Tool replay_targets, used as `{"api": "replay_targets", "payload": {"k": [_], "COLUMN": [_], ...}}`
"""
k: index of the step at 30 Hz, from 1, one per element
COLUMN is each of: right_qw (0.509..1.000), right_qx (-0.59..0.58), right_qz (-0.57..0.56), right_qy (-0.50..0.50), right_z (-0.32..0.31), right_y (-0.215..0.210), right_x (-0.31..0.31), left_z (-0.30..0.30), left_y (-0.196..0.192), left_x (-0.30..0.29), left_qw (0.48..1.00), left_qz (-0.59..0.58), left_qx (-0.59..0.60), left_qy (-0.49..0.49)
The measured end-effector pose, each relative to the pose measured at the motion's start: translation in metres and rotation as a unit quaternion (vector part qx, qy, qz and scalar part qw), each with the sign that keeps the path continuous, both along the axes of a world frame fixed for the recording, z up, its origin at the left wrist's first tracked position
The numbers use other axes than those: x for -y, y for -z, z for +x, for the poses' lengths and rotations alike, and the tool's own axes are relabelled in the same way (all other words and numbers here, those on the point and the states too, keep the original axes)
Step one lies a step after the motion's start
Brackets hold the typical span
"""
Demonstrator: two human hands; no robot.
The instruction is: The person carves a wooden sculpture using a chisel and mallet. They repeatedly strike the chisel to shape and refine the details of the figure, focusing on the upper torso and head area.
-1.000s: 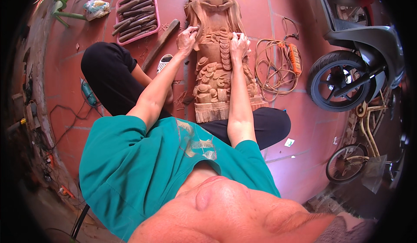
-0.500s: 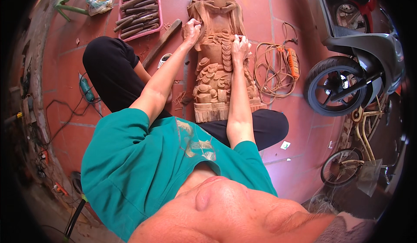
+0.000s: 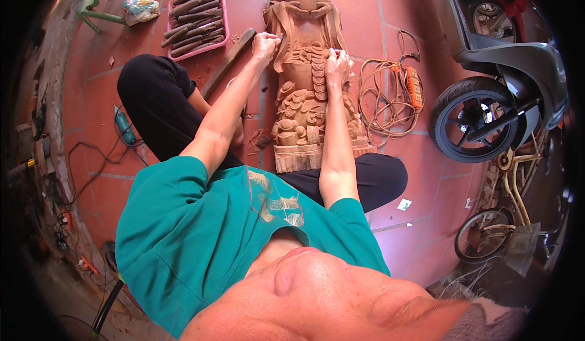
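A carved wooden statue (image 3: 298,76) lies on its back on the floor in front of me, its base close to my crossed legs. Rows of coin shapes and folds of cloth are cut into its front. My left hand (image 3: 264,47) is at the statue's left edge, fingers pinched together; anything between them is too small to make out. Against the statue's right side rests my right hand (image 3: 338,68), its fingers curled in. What those fingers hold, if anything, is hidden.
A pink basket (image 3: 225,13) full of chisels stands at the far left, with a wooden bar (image 3: 228,63) lying beside it. Right of the statue are a coiled cord (image 3: 381,106) and an orange power strip (image 3: 414,87). A motorbike (image 3: 487,106) stands farther right.
My left hand has shifted slightly left and down along the statue's edge. My right hand stays at nearly the same spot on the carving.
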State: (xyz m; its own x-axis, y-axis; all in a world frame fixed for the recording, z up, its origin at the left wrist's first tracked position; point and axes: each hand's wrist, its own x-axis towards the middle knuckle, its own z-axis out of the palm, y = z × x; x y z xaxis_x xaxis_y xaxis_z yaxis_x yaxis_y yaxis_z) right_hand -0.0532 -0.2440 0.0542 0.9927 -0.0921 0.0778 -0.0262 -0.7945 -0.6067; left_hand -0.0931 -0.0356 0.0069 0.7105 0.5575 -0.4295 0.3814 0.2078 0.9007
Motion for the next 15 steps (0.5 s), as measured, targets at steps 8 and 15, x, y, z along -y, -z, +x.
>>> {"api": "replay_targets", "payload": {"k": [8,15], "right_qw": [1.0,1.0], "right_qx": [0.009,-0.007], "right_qz": [0.011,0.012], "right_qy": [-0.005,0.0], "right_z": [0.004,-0.001], "right_y": [0.005,0.001], "right_x": [0.002,0.001], "left_z": [-0.005,0.025], "left_y": [0.012,-0.022], "left_x": [0.012,0.003], "left_qw": [0.96,0.998], "left_qz": [0.275,-0.038], "left_qx": [0.052,0.008], "left_qy": [0.007,-0.044]}}
